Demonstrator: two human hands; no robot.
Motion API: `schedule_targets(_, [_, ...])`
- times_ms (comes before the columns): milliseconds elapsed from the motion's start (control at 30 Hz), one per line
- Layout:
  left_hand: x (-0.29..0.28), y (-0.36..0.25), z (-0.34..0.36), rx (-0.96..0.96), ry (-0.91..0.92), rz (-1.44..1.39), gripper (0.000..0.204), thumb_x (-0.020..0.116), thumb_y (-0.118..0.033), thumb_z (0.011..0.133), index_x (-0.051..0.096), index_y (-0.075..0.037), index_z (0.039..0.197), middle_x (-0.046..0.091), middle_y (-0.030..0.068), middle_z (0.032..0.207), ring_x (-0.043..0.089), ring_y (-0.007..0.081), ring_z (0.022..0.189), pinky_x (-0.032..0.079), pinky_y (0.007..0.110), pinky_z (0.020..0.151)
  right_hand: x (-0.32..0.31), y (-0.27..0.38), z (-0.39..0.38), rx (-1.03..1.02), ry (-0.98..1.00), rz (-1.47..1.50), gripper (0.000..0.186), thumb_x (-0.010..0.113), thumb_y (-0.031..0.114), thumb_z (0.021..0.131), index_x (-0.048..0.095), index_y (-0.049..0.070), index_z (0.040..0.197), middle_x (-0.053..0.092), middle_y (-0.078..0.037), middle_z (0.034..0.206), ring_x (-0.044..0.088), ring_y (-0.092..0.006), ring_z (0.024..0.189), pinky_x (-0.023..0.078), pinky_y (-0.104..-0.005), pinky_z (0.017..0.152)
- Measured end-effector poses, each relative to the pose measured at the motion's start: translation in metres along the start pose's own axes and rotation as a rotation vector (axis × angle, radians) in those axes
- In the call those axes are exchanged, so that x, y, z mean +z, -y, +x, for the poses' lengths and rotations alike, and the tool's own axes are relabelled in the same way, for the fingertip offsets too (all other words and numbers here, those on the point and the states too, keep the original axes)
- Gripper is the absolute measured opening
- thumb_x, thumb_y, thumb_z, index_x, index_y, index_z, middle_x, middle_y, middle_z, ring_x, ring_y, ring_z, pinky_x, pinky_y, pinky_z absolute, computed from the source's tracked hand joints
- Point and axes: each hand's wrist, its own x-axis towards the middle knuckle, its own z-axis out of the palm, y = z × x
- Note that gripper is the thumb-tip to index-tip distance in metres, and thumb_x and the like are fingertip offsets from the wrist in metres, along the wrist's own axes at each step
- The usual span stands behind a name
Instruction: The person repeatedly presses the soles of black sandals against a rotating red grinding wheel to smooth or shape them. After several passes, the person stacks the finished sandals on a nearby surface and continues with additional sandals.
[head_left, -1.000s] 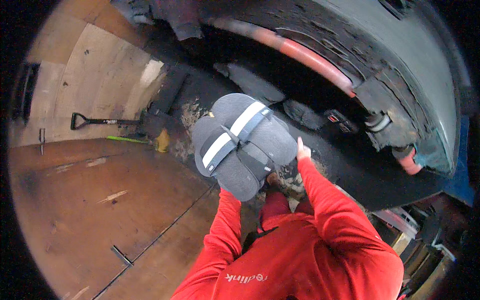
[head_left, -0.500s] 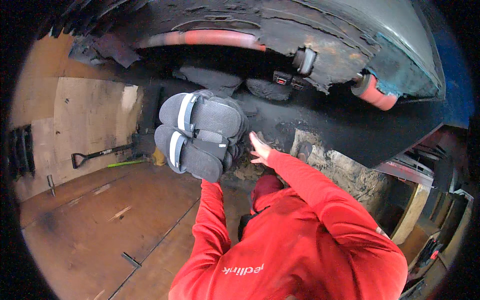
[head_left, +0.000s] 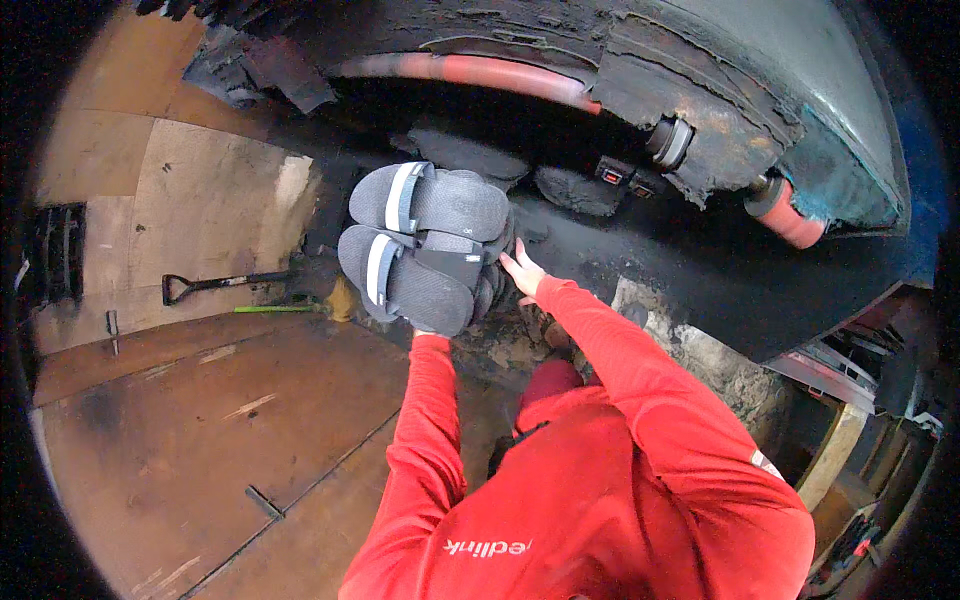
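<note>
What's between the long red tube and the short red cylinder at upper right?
Torn dark sheeting and a black-and-silver ringed piece lie between them, in the head view.

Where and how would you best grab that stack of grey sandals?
Probably low on its sides: one palm from below at the near edge, the other from the right, where the right hand is. The stack of grey sandals is several layers thick, and the visible straps belong to the top ones, so pulling a strap might lift only part.
</note>
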Motion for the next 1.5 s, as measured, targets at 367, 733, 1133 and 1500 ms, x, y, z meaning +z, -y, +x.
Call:
schedule_targets(367, [0.017,-0.250,-0.015,0.298,0.088,0.927,0.074,0.061,-0.063,0.092,0.053,-0.006,0.139,0.053,0.0172,0.141,0.051,0.0268,0.128,0.047,0.047,0.095,-0.098,-0.089,-0.152,-0.302,-0.519,-1.522,0.069,0.070,0.037,0.088,0.044,0.018,0.149,0.022,-0.016,0.163,0.014,-0.0390,0.153,0.027,-0.0697,0.112])
schedule_targets(733, [0.044,-0.279,-0.063,-0.144,0.358,0.862,0.047,0.072,-0.031,0.089,0.062,-0.004,0.126,0.071,0.0120,0.116,0.070,0.0281,0.101,0.059,0.048,0.082,-0.162,-0.160,-0.240,-0.023,-0.953,-1.146,0.056,0.069,0.037,0.088,0.056,0.014,0.137,0.029,-0.019,0.159,0.019,-0.0394,0.151,0.032,-0.0667,0.111])
schedule_targets(1133, [0.230,-0.091,-0.222,0.758,1.196,1.700,0.038,0.067,-0.032,0.093,0.069,-0.005,0.119,0.072,0.0212,0.102,0.072,0.0318,0.095,0.054,0.038,0.084,-0.191,-0.062,-0.273,-0.405,-0.619,-1.477,0.061,0.068,0.045,0.088,0.056,0.006,0.134,0.053,-0.017,0.136,0.044,-0.0351,0.137,0.042,-0.0522,0.108])
schedule_targets(1500, [0.345,0.183,-0.249,0.477,0.795,0.774,0.038,0.069,-0.024,0.095,0.063,0.002,0.122,0.072,0.0122,0.111,0.066,0.0168,0.100,0.052,0.032,0.088,-0.201,-0.050,-0.278,-0.855,-1.047,-0.961,0.089,0.079,0.015,0.065,0.043,-0.002,0.145,0.039,-0.024,0.148,0.038,-0.0451,0.136,0.039,-0.0526,0.112])
